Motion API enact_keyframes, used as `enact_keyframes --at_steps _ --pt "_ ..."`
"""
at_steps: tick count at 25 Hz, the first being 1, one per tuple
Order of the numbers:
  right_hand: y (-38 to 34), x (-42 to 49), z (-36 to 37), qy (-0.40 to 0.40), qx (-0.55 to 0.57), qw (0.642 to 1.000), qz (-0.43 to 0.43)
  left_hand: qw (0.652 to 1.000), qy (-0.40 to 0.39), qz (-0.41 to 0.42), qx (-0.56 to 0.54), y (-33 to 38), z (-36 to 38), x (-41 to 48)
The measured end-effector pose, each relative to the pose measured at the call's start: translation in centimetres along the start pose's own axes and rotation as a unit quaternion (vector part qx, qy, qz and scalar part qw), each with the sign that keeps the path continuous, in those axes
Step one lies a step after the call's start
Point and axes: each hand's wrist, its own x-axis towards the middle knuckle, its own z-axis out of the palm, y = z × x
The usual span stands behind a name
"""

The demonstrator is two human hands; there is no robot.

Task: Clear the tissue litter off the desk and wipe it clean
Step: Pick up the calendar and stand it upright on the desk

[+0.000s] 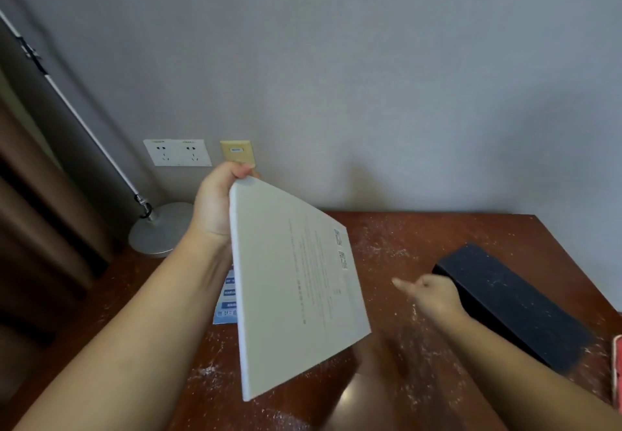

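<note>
My left hand [215, 205] grips the top corner of a flat white box [296, 282] and holds it tilted up off the dark wooden desk [404, 238]. Small print and two QR codes show on the box's face. My right hand [434, 296] hovers low over the desk to the right of the box, blurred, thumb pointing left, the other fingers curled and holding nothing. Fine white tissue crumbs [380, 248] lie scattered over most of the desk surface.
A long black box [515, 302] dusted with crumbs lies at the right. A blue-and-white leaflet [227, 302] lies partly behind the white box. A red object [617, 373] sits at the right edge. A floor lamp base [161, 228], wall sockets [176, 152] and curtain are at the left.
</note>
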Motion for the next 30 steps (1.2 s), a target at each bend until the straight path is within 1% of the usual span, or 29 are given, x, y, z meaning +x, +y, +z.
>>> enact_keyframes --at_steps 1,2,3,4,5,7,8,9,10,11,12,13,14,15,16,17,19,20,21,22,23,24,25,26,27,28,29,30 --pt "-2.5 -1.1 -0.1 0.01 0.031 0.997 -0.069 1.0 0.008 0.008 0.007 -0.4 0.3 0.0" --pt "-5.5 -3.3 0.0 0.003 0.092 0.985 -0.149 1.0 0.013 0.016 0.008 -0.9 0.5 0.1" --pt "-8.1 -5.7 0.4 -0.033 0.152 0.961 -0.23 1.0 0.016 0.023 0.004 -1.3 0.8 0.1" --pt "-10.2 -8.4 1.1 -0.085 0.196 0.926 -0.311 0.999 0.018 0.027 -0.002 -1.8 0.8 0.3" --pt "-11.8 -10.9 1.9 -0.126 0.201 0.893 -0.383 1.0 0.013 0.025 0.004 -2.1 0.9 0.3" --pt "-13.3 -13.7 3.9 -0.171 0.142 0.836 -0.501 0.998 0.005 0.025 0.05 -2.8 1.2 0.0" --pt "-13.3 -13.4 4.7 -0.165 0.104 0.826 -0.528 0.999 0.002 0.021 0.044 -2.9 1.4 -0.2" --pt "-12.7 -12.0 5.3 -0.141 0.076 0.837 -0.523 1.0 -0.004 0.008 0.011 -2.7 1.4 -0.4" --pt "-11.7 -9.8 5.7 -0.125 0.065 0.864 -0.484 0.999 -0.024 -0.008 -0.038 -2.2 1.3 -0.4" --pt "-9.9 -6.7 5.7 -0.132 0.064 0.897 -0.417 0.995 -0.06 -0.02 -0.083 -1.3 1.0 -0.4" --pt "-7.5 -3.6 5.6 -0.156 0.051 0.93 -0.329 0.99 -0.1 -0.023 -0.101 -0.2 0.5 -0.3" --pt "-4.6 -1.2 5.4 -0.176 0.001 0.957 -0.231 0.985 -0.134 -0.024 -0.106 1.0 0.1 -0.3" --pt "-1.6 0.5 5.0 -0.178 -0.083 0.971 -0.138 0.982 -0.158 -0.022 -0.103 1.8 -0.5 -0.3" --pt "0.8 1.3 4.2 -0.159 -0.156 0.972 -0.072 0.982 -0.163 -0.02 -0.094 2.5 -0.7 -0.4" --pt "2.1 1.8 3.3 -0.105 -0.2 0.973 -0.045 0.987 -0.139 -0.016 -0.081 2.8 -1.0 -0.3" --pt "2.4 2.1 2.5 -0.024 -0.196 0.979 -0.04 0.991 -0.106 -0.015 -0.077 2.9 -1.1 -0.3" --pt "0.1 1.2 1.1 0.093 -0.091 0.989 -0.075 0.997 -0.039 -0.005 -0.072 2.6 -0.8 -0.4" --pt "-1.9 0.1 0.5 0.134 -0.023 0.984 -0.114 0.998 0.006 0.007 -0.066 2.1 -0.3 -0.5" --pt "-3.9 -1.5 0.5 0.148 0.048 0.975 -0.158 0.996 0.053 0.02 -0.063 1.5 0.5 -0.6" --pt "-5.9 -3.6 0.8 0.116 0.113 0.967 -0.196 0.993 0.091 0.03 -0.071 0.8 1.1 -0.5" --pt "-7.5 -5.4 1.8 0.039 0.15 0.961 -0.23 0.989 0.115 0.037 -0.087 0.3 2.0 -0.8" --pt "-8.6 -7.3 2.9 -0.072 0.139 0.952 -0.262 0.986 0.128 0.042 -0.101 -0.1 2.7 -0.9" --pt "-9.1 -8.8 3.8 -0.171 0.095 0.94 -0.281 0.984 0.133 0.044 -0.109 -0.3 3.1 -1.0" --pt "-9.2 -9.4 4.1 -0.227 0.062 0.927 -0.291 0.984 0.135 0.045 -0.108 -0.4 3.3 -0.9" --pt "-8.9 -9.3 3.9 -0.223 0.07 0.924 -0.301 0.983 0.143 0.045 -0.107 -0.3 3.3 -0.9" --pt "-9.0 -9.0 3.1 -0.199 0.107 0.934 -0.275 0.981 0.159 0.049 -0.104 -0.1 3.1 -0.8" --pt "-8.9 -8.4 2.2 -0.2 0.138 0.94 -0.237 0.977 0.177 0.055 -0.105 0.1 2.9 -0.6" --pt "-8.7 -8.0 1.4 -0.237 0.131 0.937 -0.22 0.974 0.192 0.063 -0.105 0.2 2.6 -0.2"
